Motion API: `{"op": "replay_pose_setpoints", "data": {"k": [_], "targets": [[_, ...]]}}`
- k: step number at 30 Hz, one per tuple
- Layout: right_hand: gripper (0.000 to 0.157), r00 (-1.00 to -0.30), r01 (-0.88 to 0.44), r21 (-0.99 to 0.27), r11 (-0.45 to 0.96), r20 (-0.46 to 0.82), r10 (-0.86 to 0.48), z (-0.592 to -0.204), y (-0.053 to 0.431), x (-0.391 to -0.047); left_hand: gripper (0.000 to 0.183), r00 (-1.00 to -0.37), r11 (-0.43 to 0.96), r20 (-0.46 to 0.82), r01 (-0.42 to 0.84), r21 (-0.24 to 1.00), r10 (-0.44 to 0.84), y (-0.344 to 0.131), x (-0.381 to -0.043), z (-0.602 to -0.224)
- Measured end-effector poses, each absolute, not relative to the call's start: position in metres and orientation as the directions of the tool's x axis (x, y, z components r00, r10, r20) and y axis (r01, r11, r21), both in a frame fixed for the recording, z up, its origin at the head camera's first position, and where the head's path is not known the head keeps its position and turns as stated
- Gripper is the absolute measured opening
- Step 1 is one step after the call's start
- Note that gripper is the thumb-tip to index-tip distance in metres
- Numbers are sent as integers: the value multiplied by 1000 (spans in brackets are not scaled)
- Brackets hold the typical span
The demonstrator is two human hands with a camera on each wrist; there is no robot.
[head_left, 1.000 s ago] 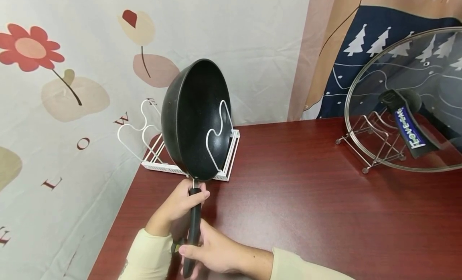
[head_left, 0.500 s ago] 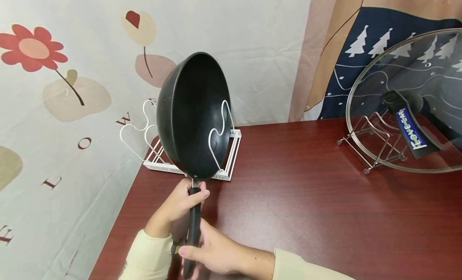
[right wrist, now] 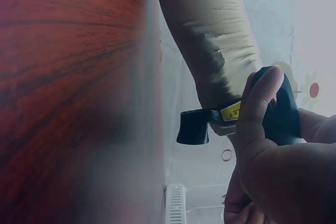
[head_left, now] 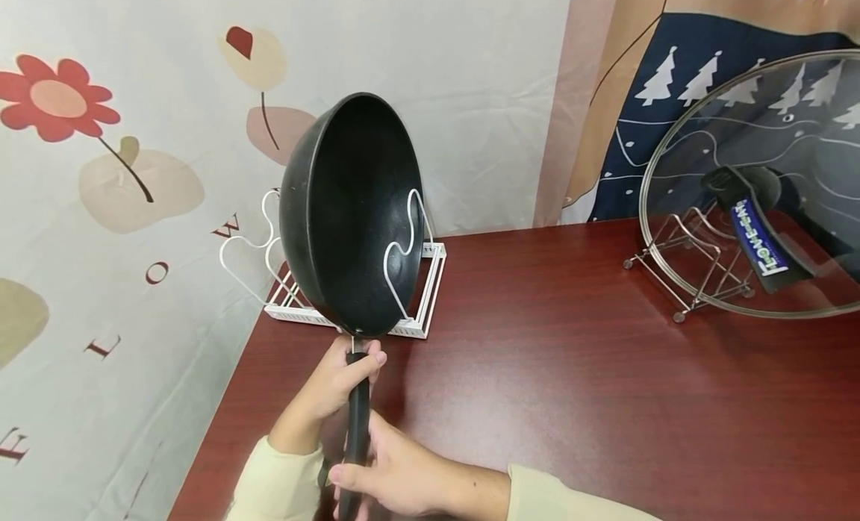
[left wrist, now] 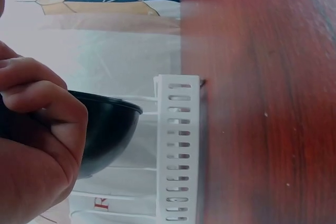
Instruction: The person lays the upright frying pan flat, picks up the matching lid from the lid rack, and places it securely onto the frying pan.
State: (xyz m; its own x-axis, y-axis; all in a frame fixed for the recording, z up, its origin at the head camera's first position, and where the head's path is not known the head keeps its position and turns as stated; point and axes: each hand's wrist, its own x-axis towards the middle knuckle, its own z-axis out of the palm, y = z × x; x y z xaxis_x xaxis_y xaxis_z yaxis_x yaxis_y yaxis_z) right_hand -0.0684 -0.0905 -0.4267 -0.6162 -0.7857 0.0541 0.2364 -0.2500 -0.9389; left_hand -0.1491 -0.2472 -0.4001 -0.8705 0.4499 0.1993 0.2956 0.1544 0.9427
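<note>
A deep black wok [head_left: 363, 230] stands on its side, its hollow facing right, between the wire loops of a white rack [head_left: 418, 328]. My left hand [head_left: 336, 379] grips its black handle [head_left: 359, 424] close to the bowl, thumb laid across the front. My right hand [head_left: 410, 465] holds the handle near its lower end; in the right wrist view, thumb and fingers close around the handle [right wrist: 283, 114]. The left wrist view has the wok [left wrist: 107, 140] with a gap between its rim and the rack's slotted base [left wrist: 178, 150]. Part of the handle is hidden by my hands.
At the right of the reddish-brown table [head_left: 537, 357], a large glass lid [head_left: 678, 155] with a dark, blue-labelled handle leans in a small metal wire rack [head_left: 692, 275]. A printed cloth [head_left: 484, 118] hangs right behind the white rack. A black strap device [right wrist: 194, 127] is on my left wrist.
The wok has shifted left and slightly up within the white rack, its top leaning further left. Both hands have kept their hold on the handle. The head view has shifted slightly.
</note>
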Motion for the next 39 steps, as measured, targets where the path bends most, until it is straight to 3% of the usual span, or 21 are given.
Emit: {"op": "replay_pose_setpoints", "data": {"k": [9,25,34,39], "targets": [[44,-602,245,-939,-240,47,-797,-424,-90,-68,28,-893,180,168,263,948,418,-244,-145,-395],[44,-647,164,-968,-192,41,-762,-414,-87,-63,27,-875,192,287,382,904,390,-240,-135,-382],[44,-633,154,-973,-174,38,-773,-408,-86,-61,26,-875,124,290,361,924,387,-239,-130,-378],[34,-613,144,-977,-160,39,-789,-405,-84,-61,25,-876,146,304,379,914,374,-238,-128,-375]]}}
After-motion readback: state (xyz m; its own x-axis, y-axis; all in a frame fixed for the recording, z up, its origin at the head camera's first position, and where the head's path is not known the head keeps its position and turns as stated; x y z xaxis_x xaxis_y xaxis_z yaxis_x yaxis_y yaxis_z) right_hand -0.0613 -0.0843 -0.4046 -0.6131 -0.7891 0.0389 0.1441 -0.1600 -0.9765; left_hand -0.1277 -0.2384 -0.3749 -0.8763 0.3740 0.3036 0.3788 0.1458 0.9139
